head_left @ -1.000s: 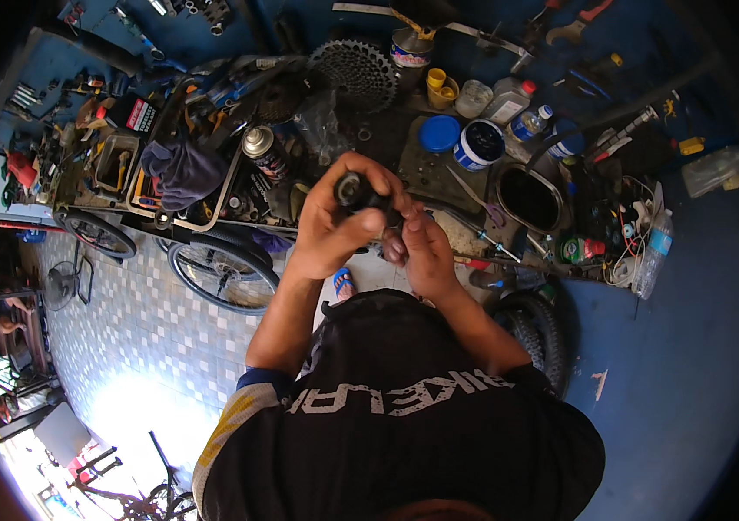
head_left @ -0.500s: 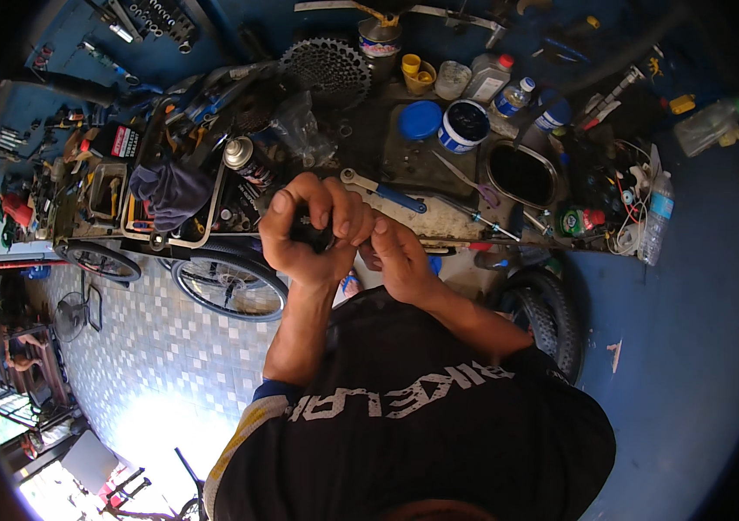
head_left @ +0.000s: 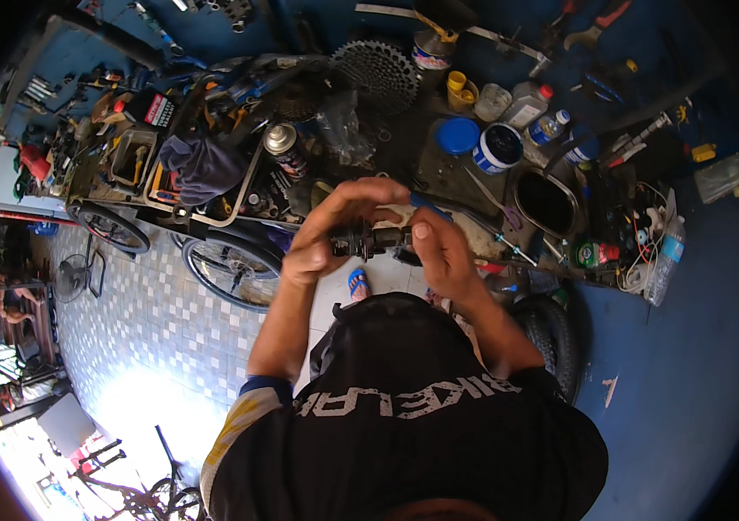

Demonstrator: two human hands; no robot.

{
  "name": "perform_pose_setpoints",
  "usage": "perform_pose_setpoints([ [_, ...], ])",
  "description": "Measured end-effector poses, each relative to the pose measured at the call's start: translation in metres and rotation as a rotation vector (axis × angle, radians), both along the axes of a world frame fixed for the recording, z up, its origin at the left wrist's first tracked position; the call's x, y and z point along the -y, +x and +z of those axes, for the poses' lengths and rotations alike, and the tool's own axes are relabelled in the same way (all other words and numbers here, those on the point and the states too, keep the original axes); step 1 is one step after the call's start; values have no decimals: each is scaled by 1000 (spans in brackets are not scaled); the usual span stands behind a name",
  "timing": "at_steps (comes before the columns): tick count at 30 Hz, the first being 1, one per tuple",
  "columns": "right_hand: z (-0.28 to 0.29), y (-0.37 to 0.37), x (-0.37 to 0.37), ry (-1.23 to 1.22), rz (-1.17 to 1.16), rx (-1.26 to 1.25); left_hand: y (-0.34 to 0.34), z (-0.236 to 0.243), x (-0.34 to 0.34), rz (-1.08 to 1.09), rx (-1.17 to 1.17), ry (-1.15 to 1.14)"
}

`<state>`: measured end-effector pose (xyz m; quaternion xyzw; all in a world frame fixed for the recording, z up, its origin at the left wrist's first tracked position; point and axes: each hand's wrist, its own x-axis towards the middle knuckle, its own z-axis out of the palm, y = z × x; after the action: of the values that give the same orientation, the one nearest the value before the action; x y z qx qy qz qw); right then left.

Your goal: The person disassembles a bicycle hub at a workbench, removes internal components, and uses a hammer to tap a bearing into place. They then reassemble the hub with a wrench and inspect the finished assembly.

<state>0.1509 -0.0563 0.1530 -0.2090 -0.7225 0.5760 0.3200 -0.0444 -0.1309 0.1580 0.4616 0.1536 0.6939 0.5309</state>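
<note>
In front of my chest I hold a dark, greasy bicycle hub [head_left: 367,240] level between both hands. My left hand [head_left: 321,233] curls round its left end, with the fingers arching over the far side. At the other end, my right hand [head_left: 446,253] grips the hub's narrower part between thumb and fingers. The right fingertips are mostly hidden behind the hub and the thumb. Past my hands on the bench lie a blue-handled tool [head_left: 430,206], partly covered by the right hand, and scissors [head_left: 508,215] with purple handles.
The cluttered workbench holds a spray can [head_left: 284,149], an open tub of dark grease [head_left: 498,148], its blue lid [head_left: 457,136], a metal basin [head_left: 545,201] and a large cassette [head_left: 374,76]. Bicycle wheels [head_left: 228,269] stand below at left, tyres [head_left: 547,334] at right.
The hub, mostly hidden by my fingers before, now shows between my hands. My hands have moved apart, the right one rightward. The whole view has shifted slightly.
</note>
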Motion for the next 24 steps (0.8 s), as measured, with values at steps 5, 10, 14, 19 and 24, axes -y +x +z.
perform_pose_setpoints([
  [5, 34, -12, -32, 721, 78, 113, -49, 16, 17, -70, -998, -361],
  [10, 59, -35, -33, 1018, 116, 153, -54, 18, 16, -5, -991, -333],
  [14, 59, -47, -33, 1042, 215, 132, -53, 15, 22, 128, -937, -229],
  [19, 52, -65, -21, 1129, 225, 78, -54, 1, 29, -8, -1027, -315],
  [24, 45, -76, -14, 1096, 182, 140, -63, -12, 40, 150, -1095, -271],
])
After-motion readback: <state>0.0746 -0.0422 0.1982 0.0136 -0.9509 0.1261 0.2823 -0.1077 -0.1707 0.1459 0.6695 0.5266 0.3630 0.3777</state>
